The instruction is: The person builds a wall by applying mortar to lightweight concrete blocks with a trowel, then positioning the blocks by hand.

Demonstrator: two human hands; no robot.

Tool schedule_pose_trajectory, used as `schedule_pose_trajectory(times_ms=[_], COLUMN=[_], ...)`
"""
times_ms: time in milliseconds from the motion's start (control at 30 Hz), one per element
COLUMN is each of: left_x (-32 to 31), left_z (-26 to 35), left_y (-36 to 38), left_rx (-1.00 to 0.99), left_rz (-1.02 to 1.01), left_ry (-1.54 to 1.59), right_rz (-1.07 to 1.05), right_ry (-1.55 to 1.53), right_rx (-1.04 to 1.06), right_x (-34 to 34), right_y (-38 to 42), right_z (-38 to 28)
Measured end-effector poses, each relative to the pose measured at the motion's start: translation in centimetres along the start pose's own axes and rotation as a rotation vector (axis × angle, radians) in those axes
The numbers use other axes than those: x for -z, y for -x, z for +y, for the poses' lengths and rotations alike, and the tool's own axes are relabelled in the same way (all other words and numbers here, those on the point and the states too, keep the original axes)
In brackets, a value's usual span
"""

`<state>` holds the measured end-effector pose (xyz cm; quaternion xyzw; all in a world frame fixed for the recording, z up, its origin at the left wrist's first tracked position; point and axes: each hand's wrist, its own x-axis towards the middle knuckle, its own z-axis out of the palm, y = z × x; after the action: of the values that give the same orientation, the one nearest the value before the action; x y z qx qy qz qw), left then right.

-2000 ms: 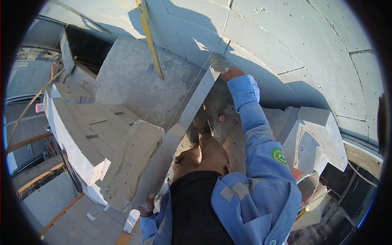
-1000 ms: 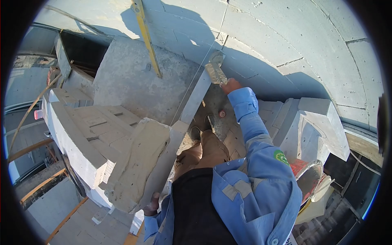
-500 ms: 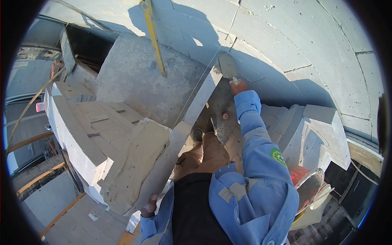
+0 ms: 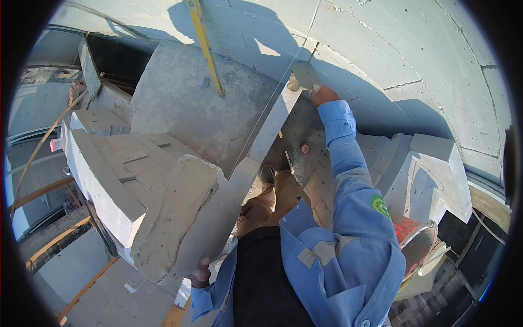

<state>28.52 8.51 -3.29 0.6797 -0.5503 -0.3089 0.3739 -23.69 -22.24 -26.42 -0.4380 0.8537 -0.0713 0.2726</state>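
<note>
My right hand (image 4: 325,95) is closed on the handle of a trowel (image 4: 306,75). Its mortar-coated blade is at the far end of a narrow row of pale blocks (image 4: 272,128), close against the tall block wall (image 4: 376,46). Some grey mortar (image 4: 294,83) sits on that end of the row. At lower left my left hand (image 4: 201,274) grips the lower edge of a large pale block (image 4: 204,231), thumb showing and other fingers mostly hidden. Wet mortar (image 4: 177,215) covers the upward face of this block, which is tilted.
A yellow spirit level (image 4: 205,49) leans on the wall. A taut string (image 4: 261,117) runs along the block row. Stacked blocks stand left (image 4: 117,180) and right (image 4: 430,163). A red-marked bucket (image 4: 417,242) is at lower right. A small round can (image 4: 305,147) lies near my feet.
The trowel blade has swung left onto the end of the block row, and mortar now shows there. The mortar-covered block in my left hand has shifted and tilted slightly.
</note>
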Motion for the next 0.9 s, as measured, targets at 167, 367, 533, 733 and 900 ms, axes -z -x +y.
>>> schedule_pose_trajectory(times_ms=[167, 367, 533, 733, 900], left_x=[-0.5, -1.1, -0.5, -0.7, -0.8], left_z=[-0.6, 1.1, 0.8, 1.3, 0.3], left_y=[-0.2, -1.2, -1.0, -2.4, -2.3], left_rx=[-0.084, -0.135, -0.060, -0.080, -0.010], left_rz=[0.059, 0.041, -0.007, -0.017, 0.024], left_ry=[-0.020, -0.033, -0.015, 0.072, 0.104], right_rz=[-0.175, -0.191, -0.143, -0.166, -0.198], right_ry=[0.233, 0.310, 0.109, -0.067, -0.164], right_rx=[0.152, 0.200, -0.034, -0.069, 0.005], right_x=[2.6, 0.8, -4.8, -10.2, -9.3], right_y=[-0.3, 4.5, 10.9, 18.3, 20.7], right_z=[-3.5, -2.8, -1.0, 1.0, 1.4])
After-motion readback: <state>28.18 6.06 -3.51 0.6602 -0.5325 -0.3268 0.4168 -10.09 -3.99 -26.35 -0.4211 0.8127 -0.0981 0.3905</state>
